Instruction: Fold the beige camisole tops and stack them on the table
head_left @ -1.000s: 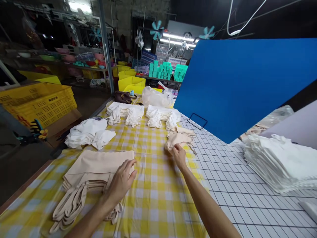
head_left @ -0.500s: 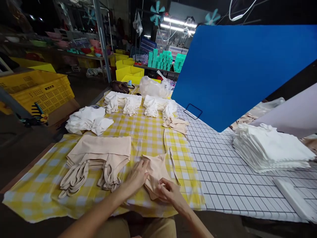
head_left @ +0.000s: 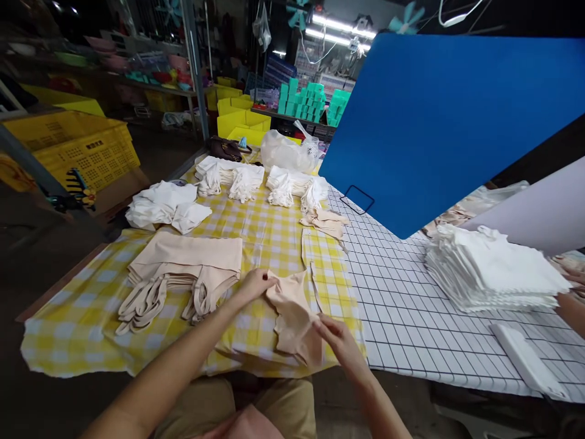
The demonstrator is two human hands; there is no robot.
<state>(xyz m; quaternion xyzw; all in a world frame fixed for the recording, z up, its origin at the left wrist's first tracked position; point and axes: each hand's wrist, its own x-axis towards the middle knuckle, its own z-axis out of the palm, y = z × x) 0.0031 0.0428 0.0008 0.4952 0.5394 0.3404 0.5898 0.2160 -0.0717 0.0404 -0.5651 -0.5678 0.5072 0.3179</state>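
Note:
A beige garment (head_left: pixel 292 311) lies spread near the front of the yellow checked cloth (head_left: pixel 269 241). My left hand (head_left: pixel 256 284) pinches its upper left corner. My right hand (head_left: pixel 340 341) grips its lower right edge. Just left of it sits a folded stack of beige garments (head_left: pixel 187 262) with their straps hanging toward me. A small pile of beige pieces (head_left: pixel 326 222) lies farther back by the cloth's right edge.
White garment piles (head_left: pixel 164 207) (head_left: pixel 233 177) (head_left: pixel 297 186) sit at the back of the cloth. A tall white stack (head_left: pixel 493 271) rests on the gridded table (head_left: pixel 411 317) to the right, behind it a blue board (head_left: pixel 448 116). Another person's hand (head_left: pixel 571 277) shows at far right. Yellow crates (head_left: pixel 77 152) stand left.
My right hand took one beige garment from the small pile and drew it to the front. My left hand left the folded stack and joined it; both now stretch the garment.

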